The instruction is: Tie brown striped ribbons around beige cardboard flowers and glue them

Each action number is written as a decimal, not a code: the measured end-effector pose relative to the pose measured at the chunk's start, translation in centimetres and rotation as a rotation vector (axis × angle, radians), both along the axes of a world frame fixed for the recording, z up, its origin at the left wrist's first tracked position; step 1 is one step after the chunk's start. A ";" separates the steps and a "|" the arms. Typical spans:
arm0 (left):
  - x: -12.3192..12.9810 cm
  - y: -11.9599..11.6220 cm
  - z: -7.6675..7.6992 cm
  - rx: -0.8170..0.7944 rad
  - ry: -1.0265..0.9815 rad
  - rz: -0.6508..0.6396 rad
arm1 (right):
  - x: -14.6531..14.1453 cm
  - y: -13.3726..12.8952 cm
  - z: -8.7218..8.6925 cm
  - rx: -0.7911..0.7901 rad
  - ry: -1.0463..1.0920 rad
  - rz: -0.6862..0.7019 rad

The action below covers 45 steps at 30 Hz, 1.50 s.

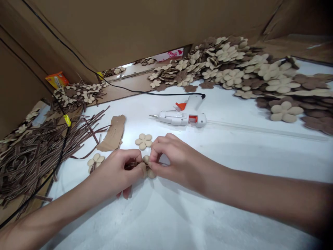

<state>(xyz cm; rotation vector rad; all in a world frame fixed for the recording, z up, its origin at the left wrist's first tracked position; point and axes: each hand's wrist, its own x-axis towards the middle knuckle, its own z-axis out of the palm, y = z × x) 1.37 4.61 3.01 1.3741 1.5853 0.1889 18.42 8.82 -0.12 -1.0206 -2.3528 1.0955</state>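
Left hand (130,170) has thumb and index drawn in to a narrow pinch on a brown stitched ribbon (133,165), its other fingers curled under; right hand (177,158) has thumb and index tips brought together at the ribbon's right end, a rounded gap behind them; cannot tell if either pinch also catches a petal; ribbon lies across the middle of a cream fabric flower (151,173), partly covered by the fingers, on the white tabletop (117,222), front centre.

Just beyond the hands, a loose cream flower (144,141); left of the left hand, a ribboned flower (95,161), brown strip on its petals, partly behind the forearm; torn cardboard scrap (113,135) lies between that and the glue gun.

White glue gun (173,118) on its side past the right hand, nozzle to the left, orange trigger; clear glue stick (267,130) runs out of its back to the right; black cord (135,91) leaves its handle to the upper left.

Tangled ribbon pile (33,156) at far left; big heap of cream and brown flowers (234,66) at back right; orange packet (57,80) near a smaller flower pile (80,93); cardboard wall (130,27) behind.
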 end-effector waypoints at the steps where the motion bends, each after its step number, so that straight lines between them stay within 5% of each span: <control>1: 0.0 0.0 0.0 -0.001 0.006 -0.002 | 0.0 0.0 -0.2 0.020 0.010 0.000; 21: 0.0 0.0 -0.6 0.083 -0.032 -0.010 | 0.1 -0.3 -0.4 0.252 -0.017 0.003; 27: -0.7 -0.1 -1.7 0.118 -0.073 -0.019 | 1.6 0.8 -0.7 0.673 0.119 0.326; 33: -1.1 -0.3 -2.2 0.056 -0.107 0.011 | 1.9 1.4 -0.5 0.961 0.037 0.471; 45: -1.2 0.1 -1.7 0.003 -0.141 -0.001 | 1.5 2.1 -0.5 0.855 0.055 0.546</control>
